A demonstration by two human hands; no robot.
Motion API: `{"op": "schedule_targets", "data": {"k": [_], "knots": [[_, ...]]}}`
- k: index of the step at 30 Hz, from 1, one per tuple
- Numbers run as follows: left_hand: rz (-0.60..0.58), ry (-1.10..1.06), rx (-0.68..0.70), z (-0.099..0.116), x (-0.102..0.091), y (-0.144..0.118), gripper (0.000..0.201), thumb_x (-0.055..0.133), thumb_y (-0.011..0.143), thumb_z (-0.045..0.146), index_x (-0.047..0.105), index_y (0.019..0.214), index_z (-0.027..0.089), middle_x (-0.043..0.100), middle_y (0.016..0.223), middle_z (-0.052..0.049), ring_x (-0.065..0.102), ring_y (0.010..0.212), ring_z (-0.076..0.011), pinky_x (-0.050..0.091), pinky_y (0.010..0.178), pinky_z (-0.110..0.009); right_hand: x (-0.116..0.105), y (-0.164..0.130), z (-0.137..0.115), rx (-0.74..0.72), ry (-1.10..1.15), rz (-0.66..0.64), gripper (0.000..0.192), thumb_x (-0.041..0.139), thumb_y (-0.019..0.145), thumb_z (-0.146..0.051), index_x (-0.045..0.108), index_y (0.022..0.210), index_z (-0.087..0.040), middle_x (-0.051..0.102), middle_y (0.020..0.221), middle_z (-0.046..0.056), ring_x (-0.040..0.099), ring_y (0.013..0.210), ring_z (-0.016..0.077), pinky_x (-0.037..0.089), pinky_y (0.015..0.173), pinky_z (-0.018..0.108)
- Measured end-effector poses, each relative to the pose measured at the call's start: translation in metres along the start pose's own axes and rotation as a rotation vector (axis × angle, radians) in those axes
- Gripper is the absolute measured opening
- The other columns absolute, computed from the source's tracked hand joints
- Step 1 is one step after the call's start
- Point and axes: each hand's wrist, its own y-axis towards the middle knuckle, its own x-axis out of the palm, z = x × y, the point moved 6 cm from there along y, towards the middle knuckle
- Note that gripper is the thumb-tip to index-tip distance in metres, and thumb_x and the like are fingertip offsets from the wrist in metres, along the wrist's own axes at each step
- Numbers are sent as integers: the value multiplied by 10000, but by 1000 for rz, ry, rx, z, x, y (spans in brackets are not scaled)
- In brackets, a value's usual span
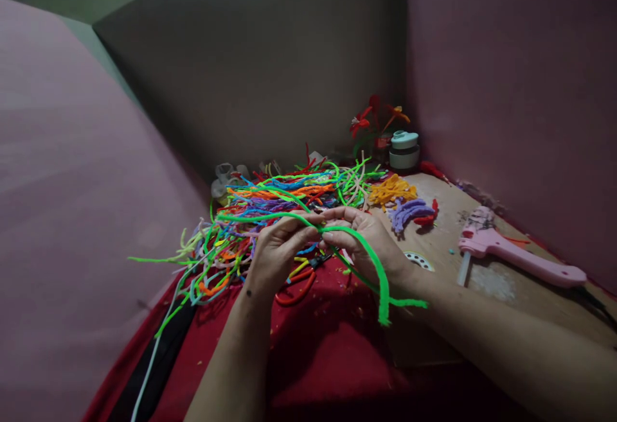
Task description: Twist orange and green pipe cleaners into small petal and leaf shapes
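Bright green pipe cleaners (373, 256) cross between my two hands, in the middle of the head view. My left hand (277, 248) pinches them near the crossing, thumb against fingers. From the other side my right hand (361, 239) grips them too, its fingertips close to the left ones. Two fuzzy ends droop toward me over and past the right wrist, while other lengths run off to the left above the left hand. Exactly how the strands meet is hidden by the fingers. Below the hands lie pliers with red handles (296, 287).
A big heap of multicoloured pipe cleaners (284, 197) spreads behind my hands. Orange (393, 189) and purple pieces (409, 213) lie to its right. A pink glue gun (525, 258) rests on the board (443, 200). At the back stand a lidded jar (403, 150) and red flowers (361, 121).
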Motion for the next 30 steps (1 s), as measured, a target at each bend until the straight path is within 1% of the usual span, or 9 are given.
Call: {"op": "schedule_targets", "data": {"k": [4, 7, 11, 15, 17, 19, 22, 25, 30], "knots": [[28, 9, -10, 0, 2, -1, 204, 644, 745, 313, 720, 919, 237, 670, 746, -5, 617, 723, -153, 490, 673, -236, -1, 2, 2, -40, 23, -16, 273, 682, 632, -116, 577, 881, -159, 671, 741, 6, 618, 642, 99, 491, 696, 257], [58, 32, 20, 0, 2, -1, 171, 615, 769, 331, 717, 843, 216, 642, 741, -5, 586, 686, -135, 467, 629, -225, -1, 3, 1, -49, 14, -15, 332, 727, 607, -157, 608, 917, -167, 688, 812, 23, 635, 701, 124, 500, 735, 286], [54, 167, 160, 7, 3, -1, 187, 590, 798, 316, 689, 729, 174, 605, 779, -19, 552, 734, -127, 446, 681, -234, -2, 3, -6, -87, -93, 39, 289, 750, 582, -174, 676, 861, -180, 700, 844, 25, 634, 764, 144, 500, 757, 300], [19, 258, 275, 11, 9, -5, 169, 643, 764, 299, 675, 894, 197, 632, 938, -45, 566, 915, -169, 453, 777, -269, -4, 1, -11, -158, -137, 66, 216, 695, 653, -179, 705, 868, -188, 700, 858, 34, 629, 807, 158, 482, 787, 317], [3, 273, 292, 11, 13, -7, 249, 666, 743, 297, 647, 971, 199, 634, 1001, -58, 577, 943, -182, 467, 774, -281, -5, 1, -9, -167, -121, 52, 226, 688, 657, -182, 710, 881, -187, 698, 855, 37, 628, 804, 162, 478, 792, 327], [-15, 309, 312, 12, 18, -8, 239, 647, 762, 272, 628, 986, 189, 641, 1022, -65, 596, 927, -176, 474, 769, -279, -6, 2, -7, -161, -114, 54, 234, 690, 650, -184, 715, 883, -187, 699, 869, 41, 628, 805, 164, 476, 796, 332], [-31, 377, 384, 17, 25, -10, 133, 585, 805, 197, 621, 929, 167, 660, 964, -62, 608, 877, -155, 469, 760, -256, -11, 4, -3, -156, -138, 85, 234, 705, 632, -195, 726, 865, -193, 701, 883, 45, 631, 822, 171, 475, 807, 339], [-21, 424, 427, 18, 28, -11, 104, 532, 826, 151, 623, 877, 153, 657, 857, -54, 596, 804, -142, 455, 735, -246, -14, 6, -3, -187, -240, 84, 219, 713, 636, -221, 734, 853, -201, 687, 924, 52, 621, 881, 188, 467, 836, 357], [-5, 465, 349, 10, 24, -10, 185, 479, 828, 140, 614, 703, 143, 601, 693, -31, 527, 650, -124, 408, 641, -243, -11, 5, -12, -284, -530, 79, 229, 703, 677, -242, 726, 904, -230, 620, 920, 44, 577, 915, 180, 430, 893, 369]]}}
